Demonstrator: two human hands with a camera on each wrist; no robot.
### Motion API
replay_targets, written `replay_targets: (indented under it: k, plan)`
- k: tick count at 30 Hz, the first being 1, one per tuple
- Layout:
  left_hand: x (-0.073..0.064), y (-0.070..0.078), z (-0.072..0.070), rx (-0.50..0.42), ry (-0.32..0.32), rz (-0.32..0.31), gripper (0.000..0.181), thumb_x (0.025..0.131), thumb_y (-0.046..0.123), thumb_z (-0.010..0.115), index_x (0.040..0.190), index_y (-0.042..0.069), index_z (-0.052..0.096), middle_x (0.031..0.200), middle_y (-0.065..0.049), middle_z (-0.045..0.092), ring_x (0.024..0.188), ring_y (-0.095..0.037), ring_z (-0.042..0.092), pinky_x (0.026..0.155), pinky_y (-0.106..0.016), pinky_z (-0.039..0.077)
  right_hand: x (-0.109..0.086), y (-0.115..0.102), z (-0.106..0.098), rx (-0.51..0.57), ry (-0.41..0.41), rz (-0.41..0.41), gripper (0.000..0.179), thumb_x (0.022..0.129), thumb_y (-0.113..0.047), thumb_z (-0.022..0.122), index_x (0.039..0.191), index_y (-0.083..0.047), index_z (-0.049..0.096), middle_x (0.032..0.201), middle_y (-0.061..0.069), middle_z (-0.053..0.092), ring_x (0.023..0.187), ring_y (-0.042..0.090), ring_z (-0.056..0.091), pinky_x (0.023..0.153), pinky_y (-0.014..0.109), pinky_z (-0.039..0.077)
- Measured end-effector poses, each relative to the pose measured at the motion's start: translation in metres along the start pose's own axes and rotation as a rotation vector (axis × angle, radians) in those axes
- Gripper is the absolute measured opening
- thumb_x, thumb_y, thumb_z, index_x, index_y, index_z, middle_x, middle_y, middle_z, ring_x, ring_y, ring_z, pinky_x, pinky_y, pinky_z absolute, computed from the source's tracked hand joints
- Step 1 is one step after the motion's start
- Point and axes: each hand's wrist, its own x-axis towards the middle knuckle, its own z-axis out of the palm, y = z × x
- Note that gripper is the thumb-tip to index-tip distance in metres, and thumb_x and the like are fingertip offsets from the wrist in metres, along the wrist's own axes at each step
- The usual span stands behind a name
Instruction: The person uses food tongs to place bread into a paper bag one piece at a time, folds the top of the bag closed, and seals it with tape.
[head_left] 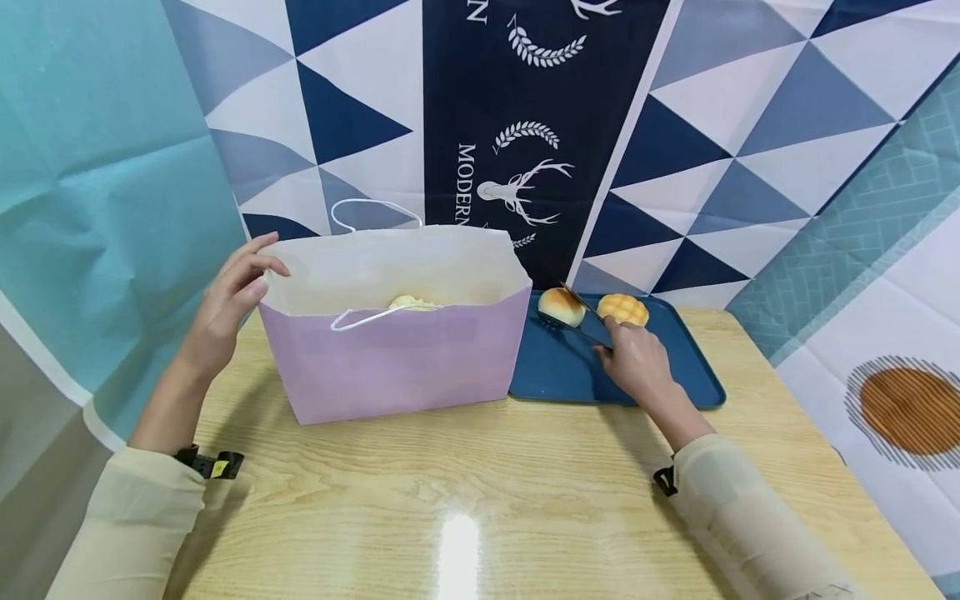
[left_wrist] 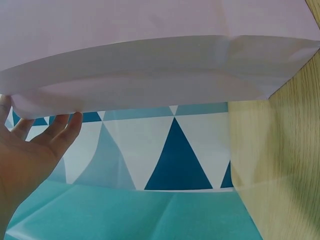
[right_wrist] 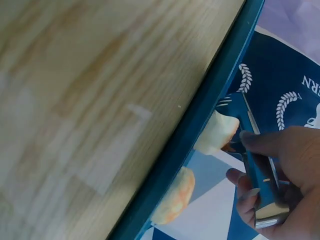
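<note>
A lilac paper bag (head_left: 397,362) with a white inside and white cord handles stands upright. My left hand (head_left: 225,304) holds its left rim, fingertips over the edge; the left wrist view shows that hand (left_wrist: 35,155) at the bag's edge. In my right hand (head_left: 637,358) is a pair of metal tongs (right_wrist: 261,175), whose arms lie either side of a round, brown-topped bun (head_left: 561,308) on the blue tray (head_left: 562,371). Right of it sits a bun with a crisscross top (head_left: 624,309). Inside the bag, part of a pale bread piece (head_left: 408,302) shows.
Bag and tray stand side by side on a light wooden table (head_left: 420,500), the tray's left end close against the bag. Behind them hangs a patterned cloth (head_left: 360,108) of blue and white triangles. A teal cloth (head_left: 90,208) hangs at the left.
</note>
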Motion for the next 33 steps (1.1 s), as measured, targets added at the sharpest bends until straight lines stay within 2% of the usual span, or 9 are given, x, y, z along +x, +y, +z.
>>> replay_targets:
  k: [3, 11, 19, 27, 33]
  plan:
    - [0.000, 0.000, 0.000, 0.001, -0.003, 0.000, 0.032, 0.106, 0.017, 0.040, 0.118, -0.004, 0.062, 0.167, -0.008, 0.035, 0.155, -0.023, 0.025, 0.119, -0.038, 0.019, 0.000, 0.000, -0.001, -0.009, -0.031, 0.002, 0.027, 0.094, -0.016, 0.080, 0.109, 0.000, 0.064, 0.080, 0.023, 0.066, 0.066, 0.046, 0.064, 0.055, 0.061, 0.050]
    - [0.001, 0.001, 0.001, 0.000, -0.011, 0.002, 0.032, 0.106, 0.017, 0.040, 0.118, -0.004, 0.061, 0.167, -0.004, 0.036, 0.156, -0.023, 0.025, 0.117, -0.037, 0.020, 0.001, 0.000, -0.003, -0.037, -0.067, 0.011, 0.020, 0.096, -0.019, 0.078, 0.103, -0.003, 0.068, 0.076, 0.020, 0.066, 0.065, 0.044, 0.064, 0.056, 0.060, 0.051]
    - [0.002, 0.003, 0.002, -0.006, -0.005, -0.004, 0.032, 0.106, 0.017, 0.041, 0.118, -0.005, 0.061, 0.168, -0.006, 0.035, 0.156, -0.023, 0.024, 0.118, -0.038, 0.020, 0.010, -0.003, -0.007, -0.035, -0.105, 0.025, 0.019, 0.097, -0.019, 0.075, 0.107, -0.003, 0.070, 0.081, 0.023, 0.068, 0.070, 0.048, 0.065, 0.058, 0.061, 0.051]
    - [0.001, 0.004, 0.000, 0.015, 0.001, -0.017, 0.033, 0.106, 0.019, 0.041, 0.119, -0.001, 0.063, 0.168, -0.005, 0.035, 0.155, -0.023, 0.026, 0.118, -0.039, 0.021, 0.011, -0.003, -0.007, -0.023, -0.138, 0.039, 0.016, 0.100, -0.019, 0.072, 0.106, -0.004, 0.070, 0.079, 0.020, 0.066, 0.067, 0.044, 0.064, 0.056, 0.058, 0.051]
    - [0.000, 0.003, 0.000, 0.015, -0.001, -0.018, 0.033, 0.106, 0.019, 0.040, 0.119, -0.001, 0.063, 0.169, -0.007, 0.034, 0.156, -0.024, 0.025, 0.122, -0.046, 0.017, 0.009, -0.006, -0.006, -0.021, -0.130, 0.043, 0.019, 0.099, -0.017, 0.073, 0.111, -0.003, 0.073, 0.085, 0.022, 0.071, 0.069, 0.045, 0.067, 0.059, 0.059, 0.053]
